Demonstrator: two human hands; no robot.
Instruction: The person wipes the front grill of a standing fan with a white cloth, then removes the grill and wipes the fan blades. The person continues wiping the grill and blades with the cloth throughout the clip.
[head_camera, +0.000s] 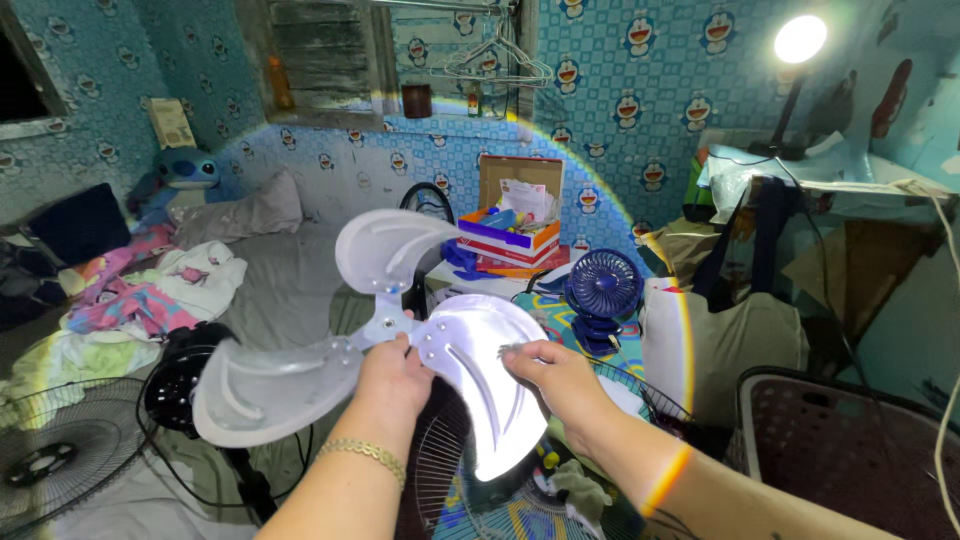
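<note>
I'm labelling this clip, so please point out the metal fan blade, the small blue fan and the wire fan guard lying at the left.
Metal fan blade (470, 370), head view: middle of the lower right blade.
Small blue fan (603, 285), head view: centre of its round grille.
Wire fan guard (45, 462), head view: its hub.

walls (640, 110): blue cartoon-cat wallpaper | window (320, 55): shuttered, weathered wood | lamp (800, 40): lit, upper right | bed (290, 270): grey sheet, clothes strewn
</note>
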